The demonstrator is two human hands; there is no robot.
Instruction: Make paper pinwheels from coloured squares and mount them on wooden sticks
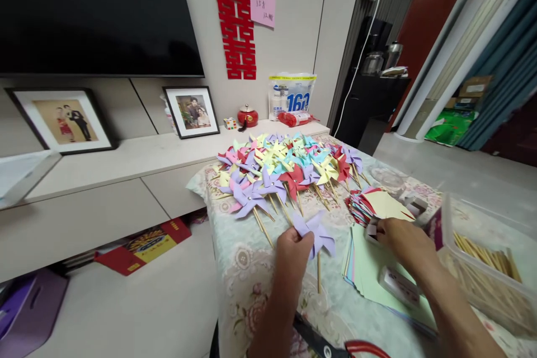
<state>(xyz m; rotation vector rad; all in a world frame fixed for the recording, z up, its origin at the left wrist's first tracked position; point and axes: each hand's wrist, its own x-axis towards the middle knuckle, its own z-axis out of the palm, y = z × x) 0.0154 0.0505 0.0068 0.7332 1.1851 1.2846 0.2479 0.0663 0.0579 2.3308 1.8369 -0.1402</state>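
My left hand (295, 250) is closed on a lilac paper pinwheel (318, 233), whose wooden stick points down toward the tablecloth. At a small box (372, 231) on the paper stack, my right hand (400, 238) has its fingers bent down; what they hold, if anything, is hidden. Under that hand lie sheets of pale green and other coloured paper (369, 265), with a small white box (399, 286) on top. Many finished pinwheels (289, 165) in several colours cover the far part of the table. Pliers with red handles (323, 345) lie at the near edge.
At the right stands a clear plastic container (482, 285) of wooden sticks (489, 257). Cut paper pieces (369, 204) lie beyond my right hand. Behind the table, a low cabinet (168, 159) carries picture frames (192, 112), a red pot (247, 116) and a printed bag (291, 96).
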